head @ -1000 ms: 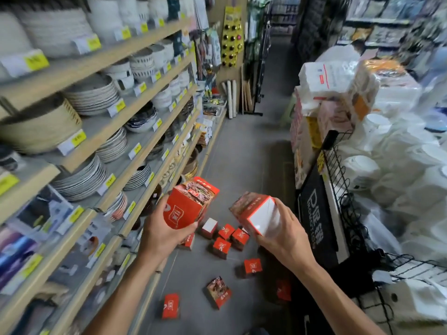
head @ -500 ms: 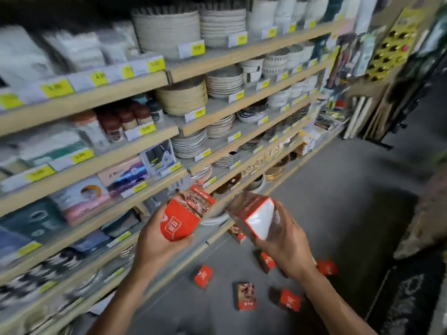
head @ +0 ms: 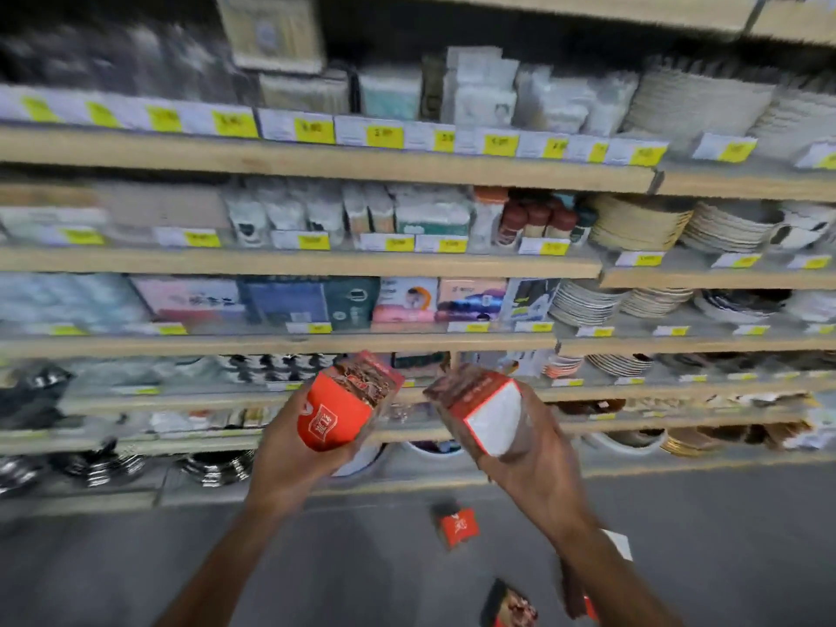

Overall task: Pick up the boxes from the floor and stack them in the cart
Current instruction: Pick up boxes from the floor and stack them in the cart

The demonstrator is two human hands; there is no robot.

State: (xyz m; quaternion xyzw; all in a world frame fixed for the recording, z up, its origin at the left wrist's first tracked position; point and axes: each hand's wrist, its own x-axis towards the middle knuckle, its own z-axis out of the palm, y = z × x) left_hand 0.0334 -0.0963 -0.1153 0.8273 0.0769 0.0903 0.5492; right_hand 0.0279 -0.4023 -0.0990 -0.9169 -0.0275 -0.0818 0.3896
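Note:
My left hand (head: 298, 450) grips a red-orange box (head: 346, 407) with a food picture on its upper face. My right hand (head: 531, 463) grips a second red box (head: 479, 407) whose white end face points toward me. Both boxes are held at chest height in front of the shelves, a small gap between them. On the grey floor below lie more red boxes: one (head: 454, 524) between my forearms, and another (head: 509, 606) at the bottom edge showing its picture side. A further box is partly hidden behind my right forearm. No cart is in view.
A long wooden shelf unit (head: 316, 260) fills the view, with yellow price tags on each edge. It holds packaged goods at left and centre, and stacked plates (head: 724, 224) and bowls at right. Grey floor (head: 135, 563) runs along the bottom.
The view has swung left from the aisle to face the shelves squarely. Both hands keep their boxes in the same grip. Most of the floor boxes and the wire rack have left the view.

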